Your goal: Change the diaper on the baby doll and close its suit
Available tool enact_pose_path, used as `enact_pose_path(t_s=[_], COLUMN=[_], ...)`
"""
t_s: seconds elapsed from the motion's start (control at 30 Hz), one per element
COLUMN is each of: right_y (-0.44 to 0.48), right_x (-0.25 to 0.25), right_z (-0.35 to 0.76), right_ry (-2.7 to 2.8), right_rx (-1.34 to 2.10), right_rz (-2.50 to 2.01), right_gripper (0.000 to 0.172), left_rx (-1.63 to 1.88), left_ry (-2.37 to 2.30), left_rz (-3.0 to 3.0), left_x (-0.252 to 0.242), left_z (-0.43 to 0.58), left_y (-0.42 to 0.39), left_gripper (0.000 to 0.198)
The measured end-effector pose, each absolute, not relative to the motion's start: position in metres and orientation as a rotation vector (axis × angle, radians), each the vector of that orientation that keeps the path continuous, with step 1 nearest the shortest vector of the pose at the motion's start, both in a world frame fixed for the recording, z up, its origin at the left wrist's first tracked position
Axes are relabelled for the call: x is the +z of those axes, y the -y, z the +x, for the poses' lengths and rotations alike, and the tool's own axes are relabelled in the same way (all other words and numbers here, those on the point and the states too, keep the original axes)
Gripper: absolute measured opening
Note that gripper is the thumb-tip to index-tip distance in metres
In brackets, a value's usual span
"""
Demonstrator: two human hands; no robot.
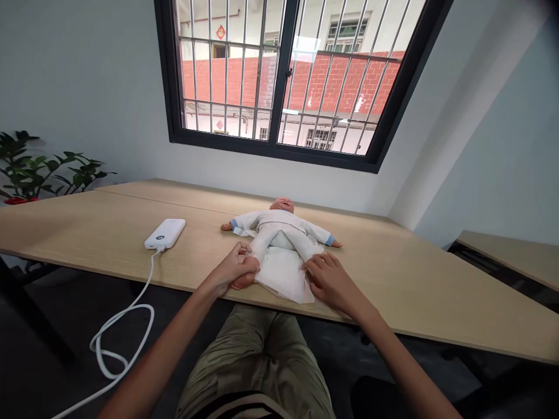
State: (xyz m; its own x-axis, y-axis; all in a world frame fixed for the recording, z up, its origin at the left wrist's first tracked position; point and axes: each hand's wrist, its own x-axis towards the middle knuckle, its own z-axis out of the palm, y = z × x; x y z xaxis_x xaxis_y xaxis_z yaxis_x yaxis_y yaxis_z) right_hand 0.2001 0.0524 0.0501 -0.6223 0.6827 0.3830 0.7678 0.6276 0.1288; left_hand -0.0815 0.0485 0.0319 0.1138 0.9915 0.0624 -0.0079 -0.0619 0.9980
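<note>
Baby doll [279, 224] lies on its back in the middle of the bench [393, 291], head away from you and feet toward you, dressed in a white long-sleeved suit with blue cuffs [233, 223], arms spread wide.

Far left, a leafy potted plant [43, 166] in a red pot [17, 201] stands beyond the end of the bench. Next along, a white power bank [165, 234] lies on the bench, well apart from the doll, and its white cable [122, 331] runs off the near edge and hangs in loops below.

Your left hand [233, 270] is at the doll's near leg. That grip is clamped, fingers curled around the leg just above the bare foot [243, 281], which sits close to the bench's near edge. Under the doll's hips and legs lies a white cloth [283, 279], spread flat and reaching toward you between your hands.

Your right hand [334, 282] rests on the bench beside the doll's other leg. That grip is apart, its fingers [311, 265] spread and touching the cloth's right edge.

Above the doll, a black-framed window [271, 145] shows bars and a red brick wall. Far right, a second bench [506, 256] sits beyond the corner.
</note>
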Motion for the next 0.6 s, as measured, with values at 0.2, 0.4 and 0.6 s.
enact_pose_path(t_s=[0.2,0.4,0.6], right_y=[-0.053,-0.095,-0.151], right_x=[0.054,0.086,0.105], right_z=[0.177,0.181,0.167], right_ry=[2.609,2.270,1.952], right_rx=[-0.234,0.239,0.632], right_rz=[-1.015,-0.994,-1.014], right_gripper=[0.018,0.026,0.043], left_rx=[1.110,1.038,1.082], left_ry=[-0.891,-1.132,-1.198], left_rz=[1.172,1.546,1.806], left_x=[0.033,0.037,0.055], left_z=[-0.090,-0.108,-0.098], left_y=[-0.049,-0.053,-0.106], left_gripper=[0.065,0.064,0.064])
